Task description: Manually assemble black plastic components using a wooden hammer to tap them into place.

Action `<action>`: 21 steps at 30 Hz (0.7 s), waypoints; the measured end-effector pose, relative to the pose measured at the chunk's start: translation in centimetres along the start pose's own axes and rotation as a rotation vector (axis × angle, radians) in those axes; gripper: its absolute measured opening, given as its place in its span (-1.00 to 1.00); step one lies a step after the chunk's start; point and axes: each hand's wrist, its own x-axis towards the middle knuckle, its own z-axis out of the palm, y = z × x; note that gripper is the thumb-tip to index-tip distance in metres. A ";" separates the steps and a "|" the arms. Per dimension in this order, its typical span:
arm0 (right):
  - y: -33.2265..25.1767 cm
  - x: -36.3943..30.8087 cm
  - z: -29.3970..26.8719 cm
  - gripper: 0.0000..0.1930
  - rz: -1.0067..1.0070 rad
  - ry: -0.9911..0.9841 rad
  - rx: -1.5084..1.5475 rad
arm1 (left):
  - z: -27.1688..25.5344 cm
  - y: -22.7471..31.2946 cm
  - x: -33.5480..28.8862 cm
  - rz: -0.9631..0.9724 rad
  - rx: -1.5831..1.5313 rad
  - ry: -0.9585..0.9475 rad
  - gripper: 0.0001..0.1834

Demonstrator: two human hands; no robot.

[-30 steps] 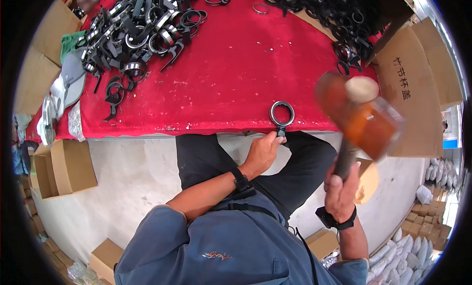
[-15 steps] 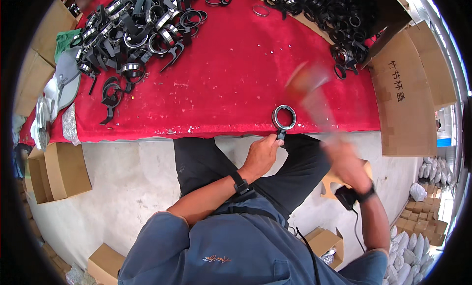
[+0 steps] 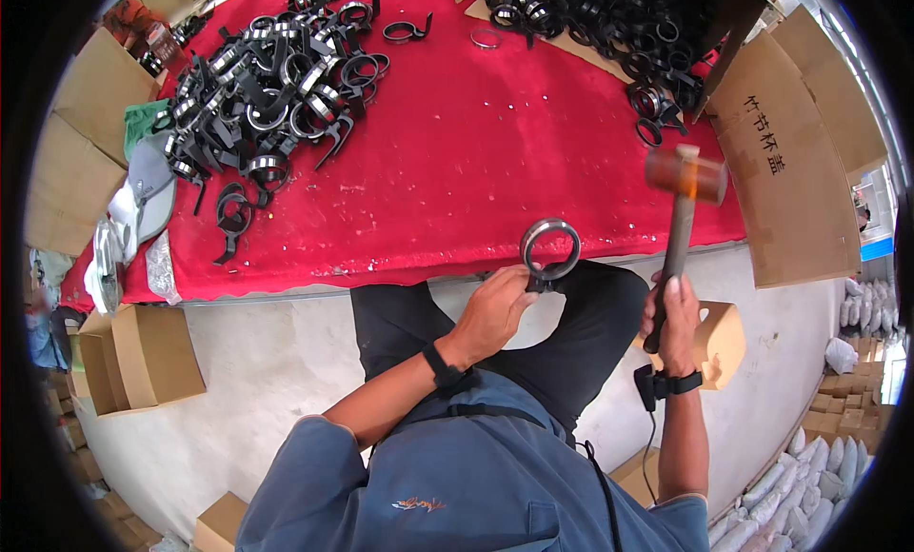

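Note:
My left hand [image 3: 490,316] is closed on the black handle tab of a ring [image 3: 525,245], a black band lined with shiny metal. The ring tilts up at the near edge of the red-covered table [image 3: 433,181]. My right hand [image 3: 674,322] wraps round the dark handle of a mallet [image 3: 687,177], whose amber-brown head is raised to the right of the ring, apart from it. A big heap of similar black-and-silver rings [image 3: 276,95] lies at the table's left, and one single ring [image 3: 407,29] lies beside it.
More black rings [image 3: 609,29] spill from a cardboard box [image 3: 783,152] at the far right. A grey cap [image 3: 152,176] and a green cloth [image 3: 143,128] lie at the left edge. Below are an open carton [image 3: 143,357], a yellow stool [image 3: 719,347] and white sacks [image 3: 790,485].
The mallet has moved right, away from above the ring, and now stands upright, less blurred. My left hand has tilted the ring and shifted slightly left. The whole view has turned a little.

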 end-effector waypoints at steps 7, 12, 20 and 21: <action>9.1 -1.5 -1.3 -0.59 0.217 0.095 0.134 | -8.7 4.5 2.9 0.317 0.253 0.057 -0.57; 11.7 -2.0 -2.5 -0.58 0.233 0.125 0.193 | -17.7 4.0 6.7 0.391 0.846 0.148 -0.58; 11.4 -2.1 -3.0 -0.58 0.243 0.119 0.243 | -35.4 1.6 14.5 -0.161 1.223 0.442 -0.61; 11.5 -2.2 -3.2 -0.58 0.227 0.115 0.242 | -36.3 1.8 15.6 -0.225 1.304 0.456 -0.56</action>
